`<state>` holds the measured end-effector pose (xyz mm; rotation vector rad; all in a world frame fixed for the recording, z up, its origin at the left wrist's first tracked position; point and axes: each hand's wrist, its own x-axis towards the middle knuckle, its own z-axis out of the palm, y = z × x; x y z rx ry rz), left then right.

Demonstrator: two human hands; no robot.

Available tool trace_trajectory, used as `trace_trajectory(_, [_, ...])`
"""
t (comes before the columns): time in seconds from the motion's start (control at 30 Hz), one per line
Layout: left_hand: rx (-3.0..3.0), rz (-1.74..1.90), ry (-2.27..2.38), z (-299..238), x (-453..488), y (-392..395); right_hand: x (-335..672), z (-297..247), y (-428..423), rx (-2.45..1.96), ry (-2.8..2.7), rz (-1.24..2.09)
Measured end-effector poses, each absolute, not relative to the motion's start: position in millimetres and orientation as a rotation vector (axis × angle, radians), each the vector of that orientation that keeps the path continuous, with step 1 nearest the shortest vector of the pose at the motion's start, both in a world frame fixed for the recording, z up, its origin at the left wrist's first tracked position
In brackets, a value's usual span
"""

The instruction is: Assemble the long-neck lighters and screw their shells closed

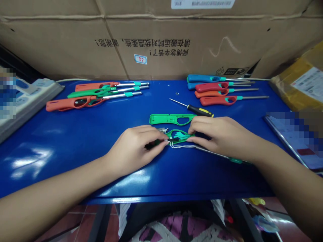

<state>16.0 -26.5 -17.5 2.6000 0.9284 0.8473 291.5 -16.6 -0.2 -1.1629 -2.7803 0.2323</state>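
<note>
An opened green gas lighter shell lies in front of me with a teal trigger inside it. My left hand is closed round its handle end, thumb and finger pinching at a small black part beside the white wires. At the other end, my right hand pinches the shell near the trigger. The wires run to a metal lighter tube, which passes beneath my right hand. Just behind lies the matching green half shell. What sits under my left fingers is mostly hidden.
Beyond the shells lies a black-and-yellow screwdriver, with several tiny screws near its tip. Lighters lie back left; more lie back right. A cardboard box walls the rear of the blue table. A phone rests at right.
</note>
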Motion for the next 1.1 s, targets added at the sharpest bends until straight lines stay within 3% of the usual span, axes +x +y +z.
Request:
trace_trajectory(0.67, [2.71,0.644,1.107,-11.6,15.5,-32.1,289.7,-2.4,-15.8,-1.06,-2.709,0.332])
trace_trajectory(1.1, [2.593,0.651,1.129,-14.9,15.7,-32.7,289.6,-3.0,-19.0,-0.934,-2.764,0.16])
